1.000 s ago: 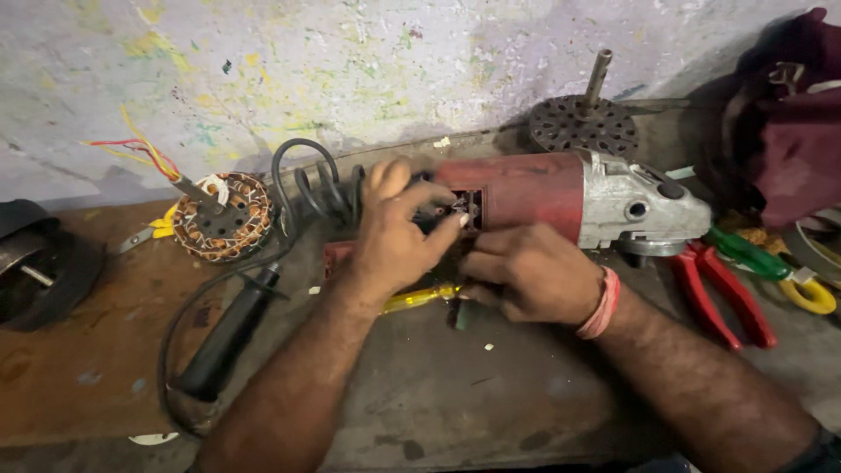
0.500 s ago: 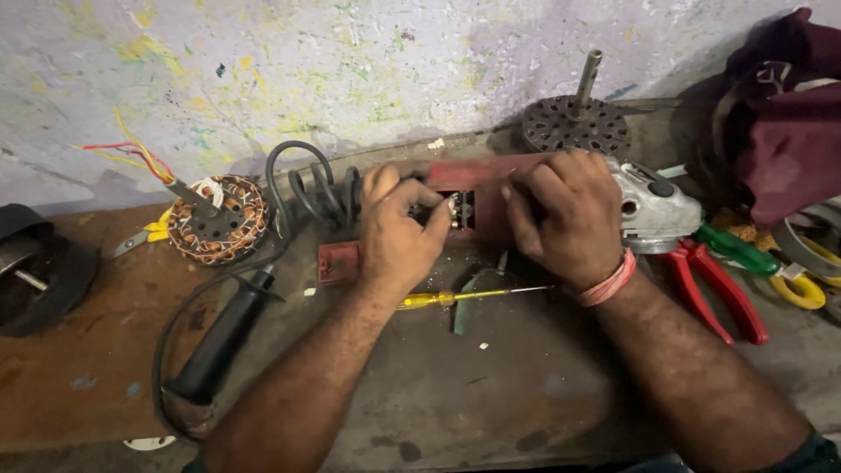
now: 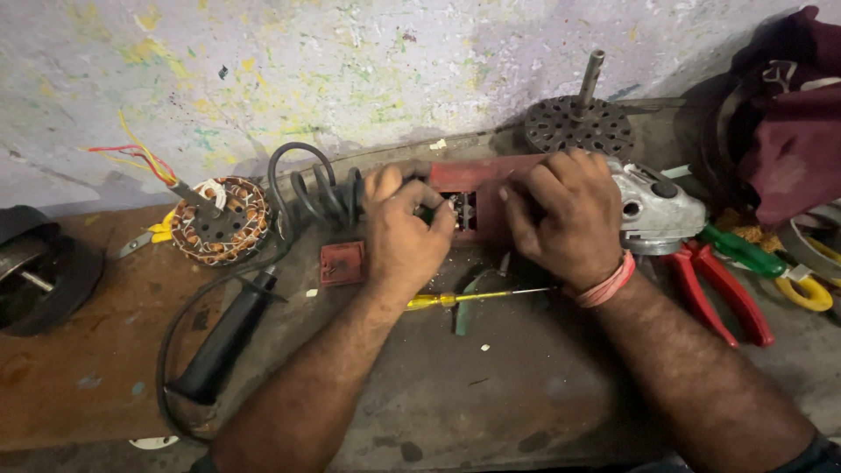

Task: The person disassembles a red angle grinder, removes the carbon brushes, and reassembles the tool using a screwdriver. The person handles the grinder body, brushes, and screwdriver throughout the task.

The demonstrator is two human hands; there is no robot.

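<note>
1. Lying lengthwise along the back of the workbench (image 3: 491, 412), a red angle grinder (image 3: 477, 180) with a grey metal gear head (image 3: 657, 206) is gripped by both hands.
2. The left hand (image 3: 405, 232) is curled around the rear part of the red body, where the coiled black cord (image 3: 315, 188) enters; its thumb and forefinger are pinched at the opened section of the casing, where small metal parts are exposed.
3. The right hand (image 3: 561, 215) is clenched over the top of the body, just beside the gear head, with the fingers bent downward and the knuckles turned toward the wall. A pink band (image 3: 606, 285) is worn at its wrist.
4. Both forearms are brought in from the lower edge of the view and are angled toward each other, so that the hands nearly meet over the opening.
5. A small red square cover (image 3: 342, 263) is seen lying flat on the bench, just left of the left wrist.
6. A yellow-handled screwdriver (image 3: 473, 298) is laid across the bench between the two forearms, touching neither hand.
7. A black side handle (image 3: 228, 337) is placed to the left, near the cord's loop.
8. A copper-wound stator (image 3: 219, 219) with coloured wires is set further left, by the wall.
9. Red-handled pliers (image 3: 714, 293) are seen to the right, below the gear head.
10. A perforated round metal disc (image 3: 578, 127) on a shaft is stood against the wall behind the grinder.
</note>
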